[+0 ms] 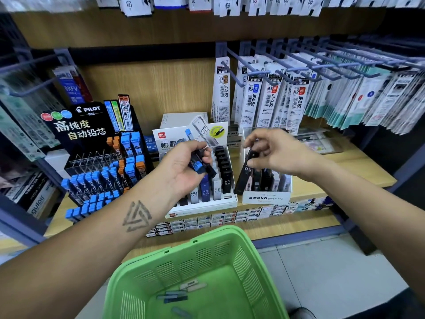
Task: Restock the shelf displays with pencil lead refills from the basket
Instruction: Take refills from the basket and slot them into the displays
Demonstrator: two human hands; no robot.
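Note:
My left hand [184,164] grips a small bunch of lead refill cases [202,165], blue and black, above the white Deli display box [226,199]. My right hand [273,150] pinches the top of one black 0.5 refill case [245,174], which hangs tilted over the left end of the white MONO graph display box [266,198]. That box holds several black and pale cases upright. The green basket [259,268] sits below the shelf with a few loose refill cases [181,293] on its bottom.
A black Pilot display [92,143] with blue and orange refill cases stands at the left on the wooden shelf [349,166]. Pen refill packs [273,100] hang from hooks above right. Rows of small boxes [230,218] line the lower shelf edge.

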